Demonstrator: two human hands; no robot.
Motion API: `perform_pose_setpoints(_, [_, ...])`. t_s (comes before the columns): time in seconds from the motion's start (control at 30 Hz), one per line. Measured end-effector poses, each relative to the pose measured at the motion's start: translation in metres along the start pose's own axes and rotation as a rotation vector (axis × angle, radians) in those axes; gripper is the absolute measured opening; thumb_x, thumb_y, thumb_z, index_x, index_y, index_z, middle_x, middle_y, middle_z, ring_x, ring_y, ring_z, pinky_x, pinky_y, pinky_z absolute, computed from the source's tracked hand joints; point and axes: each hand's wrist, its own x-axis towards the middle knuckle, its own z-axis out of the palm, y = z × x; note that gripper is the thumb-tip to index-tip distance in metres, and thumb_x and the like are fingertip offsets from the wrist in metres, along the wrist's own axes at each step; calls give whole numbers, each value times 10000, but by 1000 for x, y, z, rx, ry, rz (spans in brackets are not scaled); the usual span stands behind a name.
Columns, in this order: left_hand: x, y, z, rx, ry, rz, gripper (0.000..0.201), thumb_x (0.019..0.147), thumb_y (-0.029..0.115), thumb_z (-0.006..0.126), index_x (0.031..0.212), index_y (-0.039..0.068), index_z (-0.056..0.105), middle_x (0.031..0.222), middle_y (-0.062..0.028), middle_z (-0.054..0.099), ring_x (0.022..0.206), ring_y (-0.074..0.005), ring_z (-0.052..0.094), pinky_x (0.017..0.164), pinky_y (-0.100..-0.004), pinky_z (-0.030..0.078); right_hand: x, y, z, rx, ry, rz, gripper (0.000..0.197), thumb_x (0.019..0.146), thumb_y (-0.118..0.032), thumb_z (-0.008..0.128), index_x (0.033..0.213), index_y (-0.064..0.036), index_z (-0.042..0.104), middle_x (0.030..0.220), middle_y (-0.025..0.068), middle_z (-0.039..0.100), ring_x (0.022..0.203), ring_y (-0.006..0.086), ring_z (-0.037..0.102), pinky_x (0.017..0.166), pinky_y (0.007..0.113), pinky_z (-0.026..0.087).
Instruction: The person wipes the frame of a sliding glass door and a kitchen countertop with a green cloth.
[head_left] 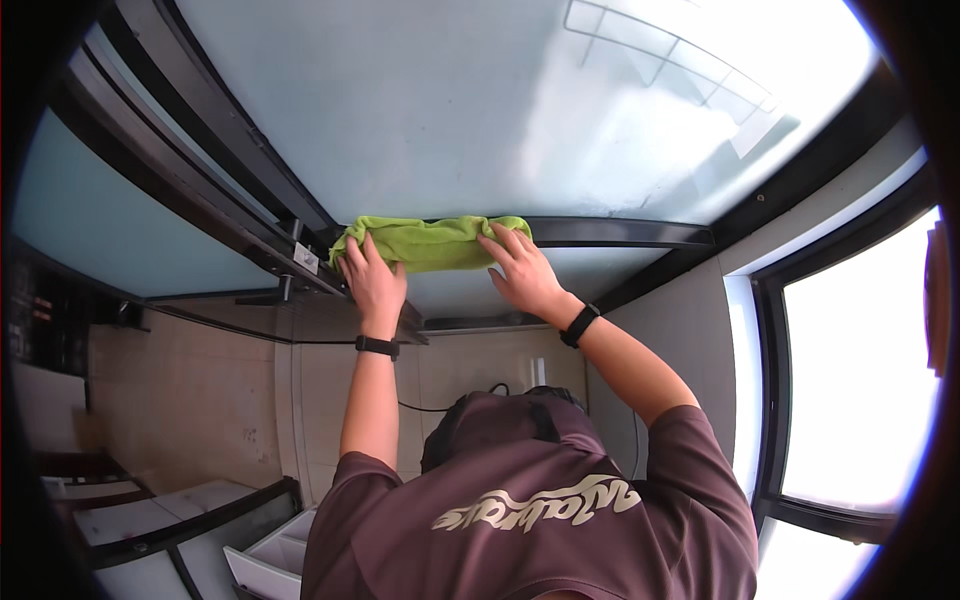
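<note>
A lime-green cloth (440, 245) lies stretched along the dark horizontal crossbar (625, 233) of a frosted glass door. My left hand (374, 285) grips the cloth's left end, close to the door's upright frame, with its fingers on top of the fabric. At the cloth's right end, my right hand (528, 278) holds the fabric with bent fingers against the bar. Black bands circle both wrists. The cloth hides the part of the bar beneath it, and the undersides of my fingers cannot be seen.
Frosted glass (400, 110) fills the area above the bar. A metal latch (305, 258) sits on the frame beside my left hand. At the right is a bright window with a dark frame (770, 380). A white drawer (272, 560) stands out at the lower left.
</note>
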Motion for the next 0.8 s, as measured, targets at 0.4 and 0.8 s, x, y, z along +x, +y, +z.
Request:
perform_pose_setpoints(0.4, [-11, 44, 18, -125, 32, 196, 534, 714, 71, 747, 1195, -22, 535, 1241, -196, 464, 1177, -459, 466, 1070, -538, 367, -3, 21, 10, -141, 74, -44, 553, 737, -22, 630, 1281, -75, 540, 1349, 163, 499, 1083, 351, 549, 1005, 453, 438])
perform_pose_setpoints(0.8, [-29, 148, 41, -293, -35, 446, 429, 695, 24, 689, 1107, -17, 575, 1202, -193, 511, 1107, -417, 505, 1050, -498, 382, -52, 73, -31, -175, 181, 91, 343, 737, -20, 656, 1065, -37, 554, 1296, 157, 539, 1081, 372, 543, 973, 469, 438])
